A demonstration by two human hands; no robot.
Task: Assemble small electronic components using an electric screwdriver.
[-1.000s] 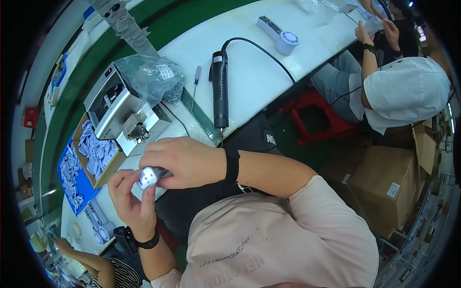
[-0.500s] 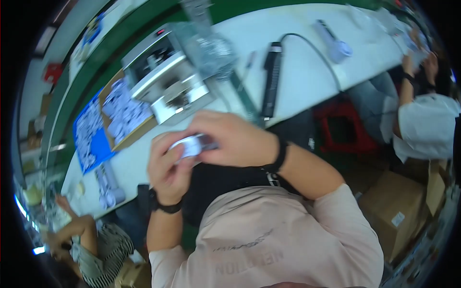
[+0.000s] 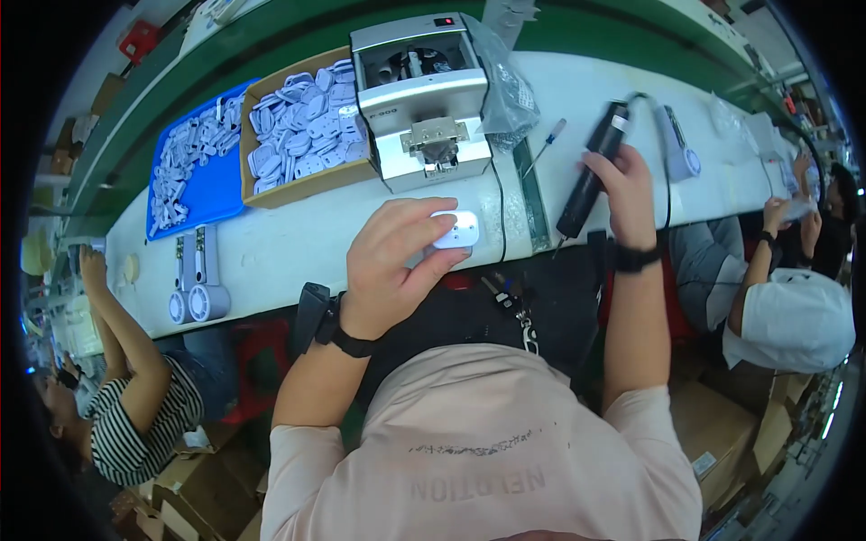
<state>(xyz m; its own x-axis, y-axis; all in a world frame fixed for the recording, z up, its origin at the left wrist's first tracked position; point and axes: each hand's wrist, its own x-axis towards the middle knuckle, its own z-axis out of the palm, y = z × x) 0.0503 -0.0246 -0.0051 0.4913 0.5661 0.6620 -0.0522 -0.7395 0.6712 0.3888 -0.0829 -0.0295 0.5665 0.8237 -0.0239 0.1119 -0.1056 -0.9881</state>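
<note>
Over the table's front edge, my left hand (image 3: 388,261) pinches a small white plastic casing (image 3: 463,231) with rounded corners and small dark holes in its upper face. My right hand (image 3: 630,194) is closed round a black electric screwdriver (image 3: 582,198), whose thin tip points down toward the table edge. The screwdriver is tilted and stands apart from the casing. A silver screw feeder machine (image 3: 419,99) stands just beyond my left hand.
Pale casing parts fill a cardboard box (image 3: 311,186) left of the feeder. A blue tray (image 3: 216,180) holds smaller pieces. Handheld fans (image 3: 209,299) lie front left; another (image 3: 683,162) lies right. A small screwdriver (image 3: 547,144) lies by the plastic bag (image 3: 505,90). People work either side.
My right hand has left the casing, moved right and taken hold of the electric screwdriver. My left hand keeps the casing, now further right in view. The whole view has turned.
</note>
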